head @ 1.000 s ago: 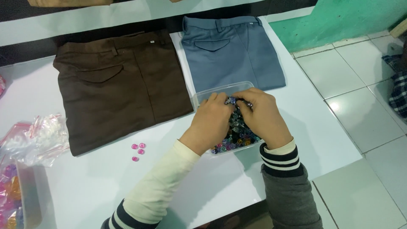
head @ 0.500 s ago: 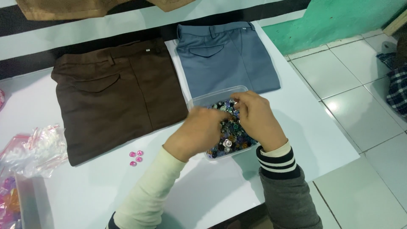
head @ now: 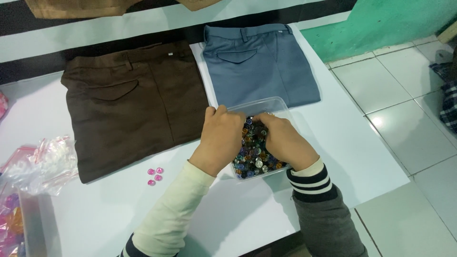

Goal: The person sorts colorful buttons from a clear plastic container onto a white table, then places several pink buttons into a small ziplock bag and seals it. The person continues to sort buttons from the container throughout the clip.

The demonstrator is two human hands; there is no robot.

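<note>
Both hands are bent down into a clear plastic box (head: 281, 105) of small mixed-colour buttons (head: 252, 157) near the middle of the white table (head: 333, 143). The left hand (head: 221, 138), knuckles up, has its fingers curled over the box's left side and dipping among the buttons; whether it grips any cannot be told. The right hand (head: 285, 140) comes in from the right, fingers curled into the far part of the heap, fingertips hidden, so its grip cannot be told either. The two hands almost meet. Far of the box lies a folded pair of grey-blue trousers (head: 262, 66); to the left, brown trousers (head: 128, 104). Three pink buttons (head: 154, 174) sit near the brown pair's near edge, and crumpled clear bags (head: 43, 162) lie far left.
</note>
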